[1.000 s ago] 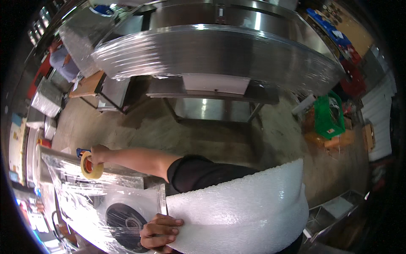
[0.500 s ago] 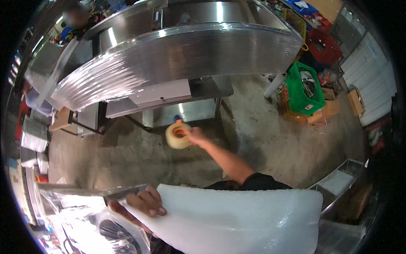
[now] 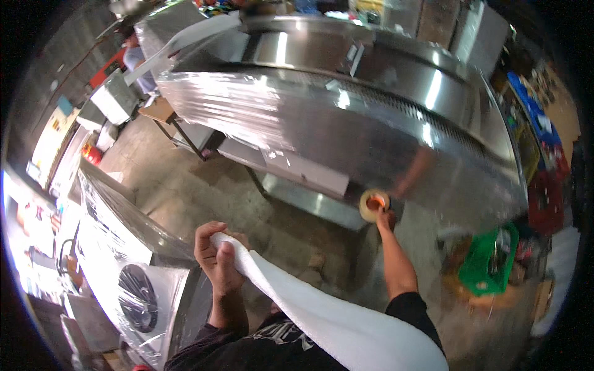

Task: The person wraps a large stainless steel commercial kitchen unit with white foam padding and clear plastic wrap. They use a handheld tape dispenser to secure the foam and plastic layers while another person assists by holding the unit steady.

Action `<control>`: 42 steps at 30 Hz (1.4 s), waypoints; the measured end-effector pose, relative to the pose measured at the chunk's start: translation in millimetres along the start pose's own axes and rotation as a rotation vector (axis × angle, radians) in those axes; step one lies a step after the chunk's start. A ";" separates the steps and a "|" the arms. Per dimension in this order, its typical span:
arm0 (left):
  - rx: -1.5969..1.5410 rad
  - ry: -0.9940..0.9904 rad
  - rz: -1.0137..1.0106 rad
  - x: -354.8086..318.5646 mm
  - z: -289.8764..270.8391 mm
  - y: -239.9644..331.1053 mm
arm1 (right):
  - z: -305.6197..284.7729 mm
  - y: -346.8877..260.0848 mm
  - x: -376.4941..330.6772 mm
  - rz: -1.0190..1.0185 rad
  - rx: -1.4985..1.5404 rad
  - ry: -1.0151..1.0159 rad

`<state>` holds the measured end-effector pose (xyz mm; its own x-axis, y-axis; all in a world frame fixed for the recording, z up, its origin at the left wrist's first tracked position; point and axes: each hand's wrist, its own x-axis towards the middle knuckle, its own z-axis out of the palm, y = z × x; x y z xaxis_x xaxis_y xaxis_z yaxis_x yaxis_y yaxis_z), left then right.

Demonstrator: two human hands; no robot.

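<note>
Foam sheeting (image 3: 334, 321), white and limp, slants across the front of a worker in a black shirt (image 3: 272, 340), from the left hand (image 3: 218, 260) down to the picture's lower edge. The left grip is closed on the sheet's upper end, thumb on the near side. The right hand (image 3: 386, 219), arm stretched forward, has its grip around a roll of tape (image 3: 370, 206) with an orange core, near the lower edge of a long steel hood (image 3: 352, 127) wrapped in clear film.

The sheet looks light, soft and easily creased or torn, likely best held by an edge with a broad, gentle pinch. The roll appears firm and compact, suited to a hold at its core.

To the left stands a film-covered unit with a round black fan (image 3: 137, 298); farther off are a wooden tabletop (image 3: 159, 111) and another person (image 3: 137, 60). A green crate (image 3: 476, 275) sits on the right.

The sheet's lower end is cut off, and whether anything supports it there cannot be told. Fingers behind the foam are partly hidden. A dark shape beside the roll is hard to make out, as is whether the tape touches the hood.
</note>
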<state>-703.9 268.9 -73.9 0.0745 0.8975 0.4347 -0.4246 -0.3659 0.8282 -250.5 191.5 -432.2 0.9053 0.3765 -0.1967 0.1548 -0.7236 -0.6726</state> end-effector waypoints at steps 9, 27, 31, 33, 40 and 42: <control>0.056 -0.022 -0.064 110.6 24.3 -75.1 | 25.9 5.9 52.8 -0.133 -0.246 -0.020; 0.598 0.058 0.102 258.1 142.7 -69.7 | -265.9 -44.8 -173.2 -0.710 1.152 -0.555; 0.763 -0.051 0.204 293.3 157.6 -110.4 | -340.4 -27.3 -168.1 -0.910 1.222 -0.116; 0.906 -0.177 0.379 349.7 102.5 -146.3 | -359.8 -41.2 -162.6 -0.869 1.277 -0.038; 1.142 -0.459 0.230 402.2 92.0 -121.3 | -385.9 -3.1 -137.8 -0.884 1.656 0.223; 1.158 -0.520 0.218 416.7 88.1 -112.7 | -414.7 -9.1 -131.4 -1.101 1.624 0.125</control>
<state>-545.5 662.5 45.1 0.5552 0.6870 0.4689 0.5343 -0.7266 0.4320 -206.8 -91.3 -104.4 0.7150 0.1280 0.6873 0.1929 0.9088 -0.3699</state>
